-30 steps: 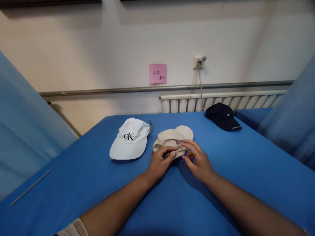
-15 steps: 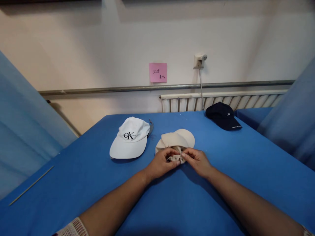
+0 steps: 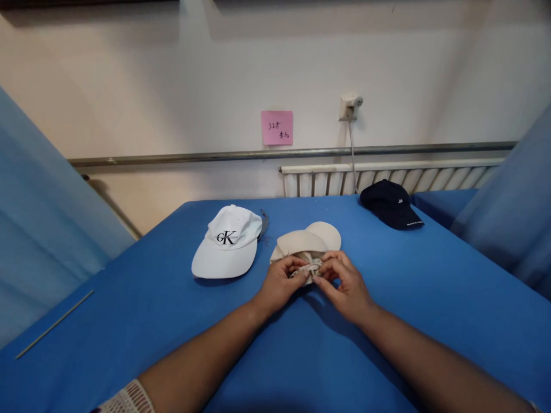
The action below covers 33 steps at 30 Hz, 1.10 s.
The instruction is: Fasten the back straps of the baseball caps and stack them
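Observation:
A beige cap lies on the blue-covered table, its brim pointing away to the far right and its back strap towards me. My left hand pinches the left part of the strap and the cloth beside it between thumb and fingers. Close by, my right hand grips the strap's right part with thumb and fingertips. The strap looks twisted or looped between the two hands; fingers hide much of it. To the left sits a white cap with black letters on its front.
A dark navy cap rests at the table's far right edge. Along the left side lies a thin stick. Behind the blue table are a radiator, a metal rail, and a plugged-in cable. Blue curtains hang at both sides.
My right hand has shifted its grip on the strap and its fingers are more spread. The strap is now bunched into a loop. The beige cap has tilted slightly.

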{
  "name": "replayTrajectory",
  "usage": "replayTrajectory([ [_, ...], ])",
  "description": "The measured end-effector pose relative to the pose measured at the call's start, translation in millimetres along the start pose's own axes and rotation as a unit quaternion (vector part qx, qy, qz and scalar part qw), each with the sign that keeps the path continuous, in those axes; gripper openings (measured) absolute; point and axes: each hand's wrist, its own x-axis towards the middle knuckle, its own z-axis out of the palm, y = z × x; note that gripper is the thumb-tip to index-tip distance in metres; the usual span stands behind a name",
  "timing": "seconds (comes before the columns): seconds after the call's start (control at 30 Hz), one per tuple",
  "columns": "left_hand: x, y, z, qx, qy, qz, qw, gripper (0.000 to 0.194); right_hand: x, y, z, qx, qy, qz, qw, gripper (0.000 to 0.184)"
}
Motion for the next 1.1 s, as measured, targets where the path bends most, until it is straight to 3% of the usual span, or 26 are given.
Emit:
replayTrajectory([
  [0.17, -0.9, -2.6, 1.3, 0.028, 0.000, 0.008, 1.000, 0.024, -0.4, 0.4, 0.2, -0.046, -0.015, -0.015, 0.999, 0.006],
  [0.43, -1.0, 3.7, -0.6, -0.007, 0.011, -0.010, 1.000, 0.028, 4.1, 5.6, -0.5, 0.065, 0.011, 0.050, 0.997, 0.014],
  [0.6, -0.8, 3.7, -2.9, -0.044, -0.032, -0.035, 0.998, 0.030, 3.9, 8.1, -3.4, 0.034, 0.007, 0.011, 0.999, 0.013],
  [0.87, -1.6, 3.9, -2.7, 0.050, -0.055, -0.001, 0.997, 0.029, 2.9, 7.0, -4.9, -0.008, 0.010, -0.012, 1.000, 0.012],
  [1.1, -0.7, -0.3, -6.6, -0.027, -0.046, -0.017, 0.998, 0.033, 7.0, 14.4, -7.0, -0.039, -0.001, -0.030, 0.999, 0.008],
])
